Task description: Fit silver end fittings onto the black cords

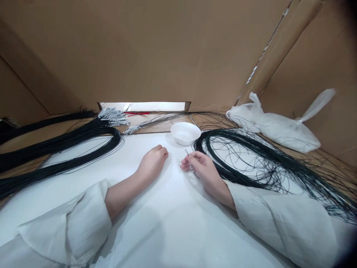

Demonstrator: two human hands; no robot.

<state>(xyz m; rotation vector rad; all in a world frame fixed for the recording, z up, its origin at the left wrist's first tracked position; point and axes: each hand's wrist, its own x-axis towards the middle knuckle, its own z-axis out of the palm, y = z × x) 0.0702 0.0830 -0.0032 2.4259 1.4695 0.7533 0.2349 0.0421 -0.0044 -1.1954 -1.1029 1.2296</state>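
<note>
My left hand (153, 162) rests on the white table (156, 208) with its fingers curled into a loose fist; nothing shows in it. A short way to its right, my right hand (198, 168) pinches a thin dark cord (187, 152), whose end sticks up past the fingertips. That hand lies at the inner edge of a big loop of dark green cords (251, 163) spread over the right side of the table. A small white bowl (185, 133) stands just beyond both hands. Both my arms wear white sleeves.
Long bundles of dark cords (69, 149) lie along the left side. Cords with silver tips (114, 116) lie at the back by a slot in the cardboard wall (167, 56). A white plastic bag (281, 128) sits at the right back.
</note>
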